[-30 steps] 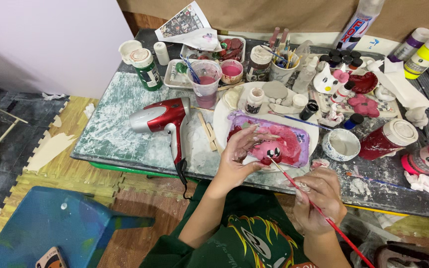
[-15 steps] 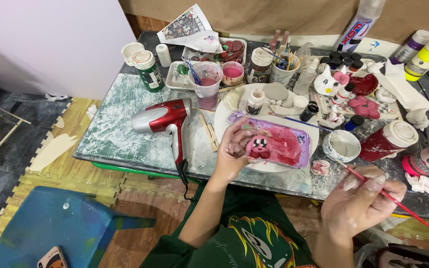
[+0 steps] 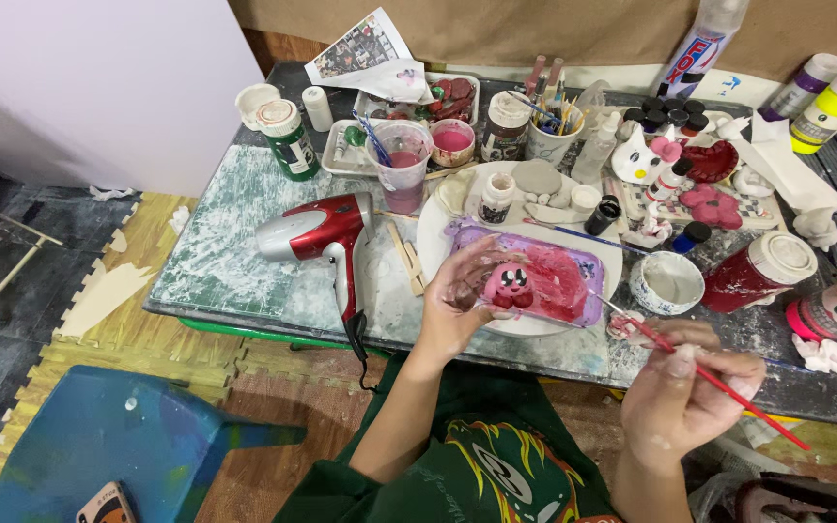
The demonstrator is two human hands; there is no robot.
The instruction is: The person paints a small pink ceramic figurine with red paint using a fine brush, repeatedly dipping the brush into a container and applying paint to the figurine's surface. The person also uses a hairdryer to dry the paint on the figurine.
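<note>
Left hand [image 3: 457,300] curls round a small pink round figure [image 3: 508,284] with painted eyes, fingers closed on it, holding it over a purple-rimmed tray [image 3: 559,281] smeared with red and pink paint; the tray lies on a white plate [image 3: 435,235] on the bench [image 3: 244,252]. Right hand [image 3: 685,387] sits lower and to the right, near the bench's front edge, fingers pinched shut on a thin red-handled brush [image 3: 719,383] whose tip points up and left toward the tray. Just left of the plate lies a red and silver hair dryer [image 3: 317,232], its cord hanging over the front edge. Behind it stands a green bottle [image 3: 288,140] with a pale cap, and a clear cup [image 3: 401,165] of pinkish water with brushes in it. To the right, a dark red jar [image 3: 758,271] with a white lid lies tilted beside a small white bowl [image 3: 667,283]. At the far right corner stand a yellow bottle [image 3: 830,108] and a purple one, both white-capped. A printed paper sheet [image 3: 360,48] with small pictures lies at the back edge. A blue stool [image 3: 108,436] stands on the floor at lower left.
</note>
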